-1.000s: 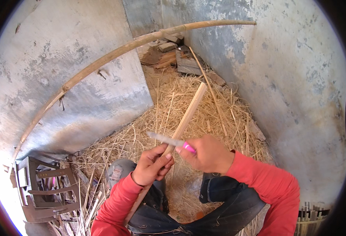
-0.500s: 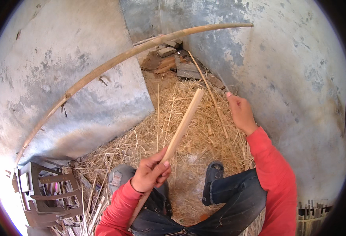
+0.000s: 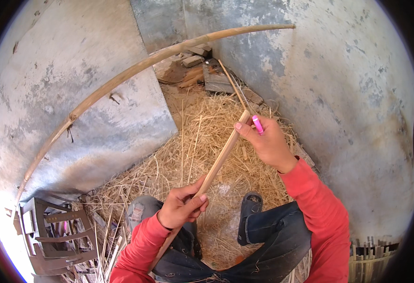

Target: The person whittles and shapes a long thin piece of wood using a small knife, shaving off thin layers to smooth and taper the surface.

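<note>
A long flat wooden slat [image 3: 223, 155] slants from my lap up toward the far wall. My left hand [image 3: 182, 208] grips it low down, fingers wrapped around it. My right hand [image 3: 265, 141] is at the slat's far end, thumb pressed on the tip, and it also holds a pen-like tool with a pink cap [image 3: 257, 124] sticking up between the fingers. Both sleeves are red. My dark trousers and a grey sandal [image 3: 249, 210] show below.
Loose straw [image 3: 202, 137] covers the floor. A long curved bamboo pole [image 3: 122, 82] arches across grey plastered walls. Wood scraps and a flat block [image 3: 211, 78] lie in the far corner. A dark plastic crate [image 3: 51, 236] stands at lower left, short sticks [image 3: 372, 254] at lower right.
My right hand left the spot near my left hand, swung out to the right, then came back onto the slat's far tip with the pink-capped tool. The left hand kept its grip.
</note>
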Demonstrator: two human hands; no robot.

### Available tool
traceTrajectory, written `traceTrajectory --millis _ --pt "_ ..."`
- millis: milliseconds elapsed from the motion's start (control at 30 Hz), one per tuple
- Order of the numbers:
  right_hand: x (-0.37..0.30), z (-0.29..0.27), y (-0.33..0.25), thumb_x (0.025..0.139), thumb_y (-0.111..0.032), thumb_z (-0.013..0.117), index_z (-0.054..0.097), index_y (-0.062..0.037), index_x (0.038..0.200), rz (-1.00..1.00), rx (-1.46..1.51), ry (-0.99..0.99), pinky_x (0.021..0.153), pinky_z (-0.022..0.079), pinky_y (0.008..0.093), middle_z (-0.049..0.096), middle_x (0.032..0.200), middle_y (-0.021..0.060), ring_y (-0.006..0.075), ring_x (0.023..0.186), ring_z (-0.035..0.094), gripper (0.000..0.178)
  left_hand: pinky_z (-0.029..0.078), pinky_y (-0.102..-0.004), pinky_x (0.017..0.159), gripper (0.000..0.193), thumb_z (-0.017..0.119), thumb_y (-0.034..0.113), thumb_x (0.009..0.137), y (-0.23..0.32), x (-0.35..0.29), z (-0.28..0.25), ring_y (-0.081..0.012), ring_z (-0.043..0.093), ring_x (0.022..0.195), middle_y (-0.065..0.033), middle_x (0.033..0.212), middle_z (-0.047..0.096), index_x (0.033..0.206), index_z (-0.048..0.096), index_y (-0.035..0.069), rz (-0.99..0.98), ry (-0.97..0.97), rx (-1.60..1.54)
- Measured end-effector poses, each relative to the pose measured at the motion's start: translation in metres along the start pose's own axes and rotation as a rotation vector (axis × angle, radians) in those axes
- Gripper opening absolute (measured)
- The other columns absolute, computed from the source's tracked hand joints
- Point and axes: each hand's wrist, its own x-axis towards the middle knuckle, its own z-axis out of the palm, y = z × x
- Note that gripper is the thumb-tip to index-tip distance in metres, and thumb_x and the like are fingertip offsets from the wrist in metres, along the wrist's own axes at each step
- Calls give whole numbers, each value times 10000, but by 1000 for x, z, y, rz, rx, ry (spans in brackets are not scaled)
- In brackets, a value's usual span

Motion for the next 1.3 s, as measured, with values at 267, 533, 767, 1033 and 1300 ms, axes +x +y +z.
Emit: traceTrajectory --millis 267,533,767,1033,1300 --pt "-1 -7 4 1002 -312 651 709 -3 957 0 66 -67 559 354 299 546 669 -15 75 611 450 318 338 -200 478 543 535 127 1076 0 2 -5 -37 381 544 -27 813 564 1595 377 148 -16 -46 -62" --pt "-10 -6 -6 1071 -367 526 613 -9 907 -144 -22 69 552 355 328 505 640 40 114 584 452 403 330 -205 452 510 524 108 1077 -4 2 -13 -42 373 510 -48 801 574 1574 422 164 42 -31 -130" --pt "-8 -5 -11 1080 -370 505 596 4 860 -239 -274 130 534 374 391 472 601 129 216 526 450 443 307 -209 428 510 533 101 1074 -2 -2 -12 -40 350 495 -37 782 544 1568 436 183 5 -79 -182" --pt "-12 2 -11 1072 -336 526 587 19 770 -159 -285 37 512 368 419 485 558 149 253 484 438 470 248 -225 381 510 523 87 1067 -3 -8 -10 -56 329 478 -43 748 480 1557 457 213 -11 -58 -211" --pt "-27 20 -16 1071 -332 524 598 18 763 -160 -256 -146 506 361 416 458 544 145 246 487 431 473 261 -217 395 504 520 104 1079 -8 -7 -19 -48 336 487 -30 770 491 1569 435 183 17 -73 -283"
